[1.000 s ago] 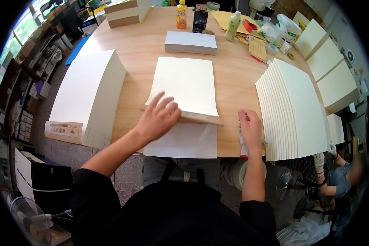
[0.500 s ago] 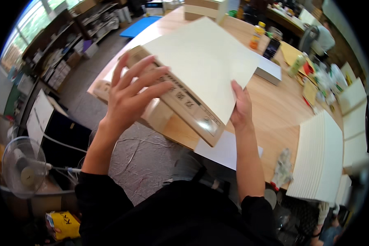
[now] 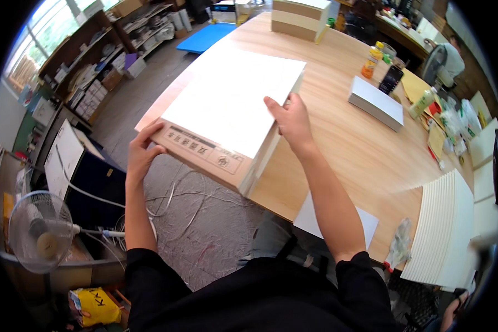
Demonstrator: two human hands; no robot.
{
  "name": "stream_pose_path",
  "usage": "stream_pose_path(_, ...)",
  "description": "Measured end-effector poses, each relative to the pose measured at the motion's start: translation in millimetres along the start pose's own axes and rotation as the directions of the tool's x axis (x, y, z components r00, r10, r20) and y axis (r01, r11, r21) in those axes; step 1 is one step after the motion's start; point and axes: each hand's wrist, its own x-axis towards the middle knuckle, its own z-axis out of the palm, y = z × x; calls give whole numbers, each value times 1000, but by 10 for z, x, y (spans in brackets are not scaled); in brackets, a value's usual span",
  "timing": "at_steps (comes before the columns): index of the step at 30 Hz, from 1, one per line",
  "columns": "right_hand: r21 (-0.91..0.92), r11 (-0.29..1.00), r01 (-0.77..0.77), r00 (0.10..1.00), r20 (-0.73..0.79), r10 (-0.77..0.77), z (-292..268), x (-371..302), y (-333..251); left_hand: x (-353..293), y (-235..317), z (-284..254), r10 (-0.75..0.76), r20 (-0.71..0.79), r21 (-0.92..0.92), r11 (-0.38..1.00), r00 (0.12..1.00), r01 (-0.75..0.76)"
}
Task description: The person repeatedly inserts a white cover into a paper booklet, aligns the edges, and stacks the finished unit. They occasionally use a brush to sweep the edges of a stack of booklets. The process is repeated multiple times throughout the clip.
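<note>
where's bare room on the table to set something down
The widest bare patch of table lies between the left paper stack, the small paper block and the right paper stack. Another lies between the left paper stack and the far stack. The far right is crowded: bottles, bags.

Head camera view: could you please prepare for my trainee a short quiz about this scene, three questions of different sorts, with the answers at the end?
1. Short answer: Which hand touches the brown printed end of the large paper stack?
2. True or false: In the picture, the phone appears between the yellow-capped bottle and the green bottle.
3. Multiple choice: Where in the picture is the electric fan?
A) upper right
B) lower left
C) top middle

Key:
1. The left hand; the right hand grips the stack's right side.
2. True.
3. B.
</note>
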Motion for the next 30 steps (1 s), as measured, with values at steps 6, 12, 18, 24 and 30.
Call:
stream_pose_path(6, 24, 992, -120, 985, 126, 117, -63, 49, -17, -39, -208, -60, -73, 2, -147, 986, 997, 73)
stream_pose_path(12, -183, 980, 78, 997, -7, -80, -1229, -1030, -286, -117, 133, -353, 248, -53, 327, 920, 967, -218)
stream_pose_path(18, -359, 922, -144, 871, -488, -54, -2554, -2608, -99, -325, 1585, 1264, 749, -78, -261, 621, 658, -739)
stream_pose_path(24, -537, 838, -100, 819, -522, -236, -2820, -3486, -408, -467, 3336, 4071, 678, 407, -655, 684, 612, -322)
stream_pose_path(30, -841, 538, -67, 651, -445, -615, -2925, -3862, -896, -935, 4518, 5556, 975, 213, -748, 209, 70, -630)
